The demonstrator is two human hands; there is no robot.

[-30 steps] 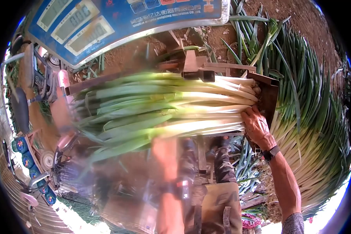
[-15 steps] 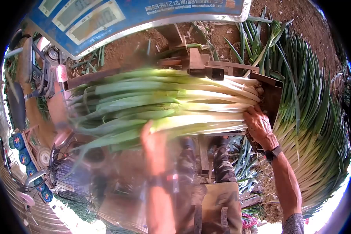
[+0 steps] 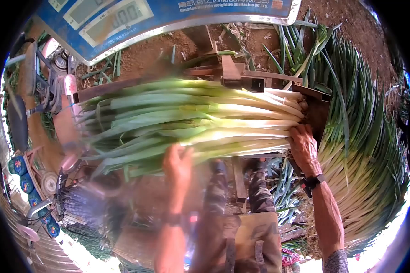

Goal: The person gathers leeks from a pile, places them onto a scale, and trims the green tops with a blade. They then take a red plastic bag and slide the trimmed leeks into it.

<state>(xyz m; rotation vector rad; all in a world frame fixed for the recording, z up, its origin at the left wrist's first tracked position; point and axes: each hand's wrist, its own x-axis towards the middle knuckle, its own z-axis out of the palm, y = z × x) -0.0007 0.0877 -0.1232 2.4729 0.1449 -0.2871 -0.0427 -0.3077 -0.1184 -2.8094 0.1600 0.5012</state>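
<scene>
A thick row of long leeks (image 3: 168, 113) lies across a metal frame, green leaves to the left and white ends to the right. My right hand (image 3: 304, 148) has its fingers curled over the white ends of the nearest leeks. At the near edge of the row, my left hand (image 3: 177, 163) has its bent fingers against the green part of the front leeks. That hand is slightly blurred and its fingertips are partly hidden.
A blue weighing scale display (image 3: 168, 18) stands beyond the frame. At the right a big pile of leeks (image 3: 351, 150) lies on the soil. A brown metal end plate (image 3: 316, 109) closes the frame's right end. Handlebars and machine parts (image 3: 54, 77) are at the left.
My left hand has shifted slightly down, toward me. My right hand has moved a little to the right along the white ends. The leeks lie nearly as before.
</scene>
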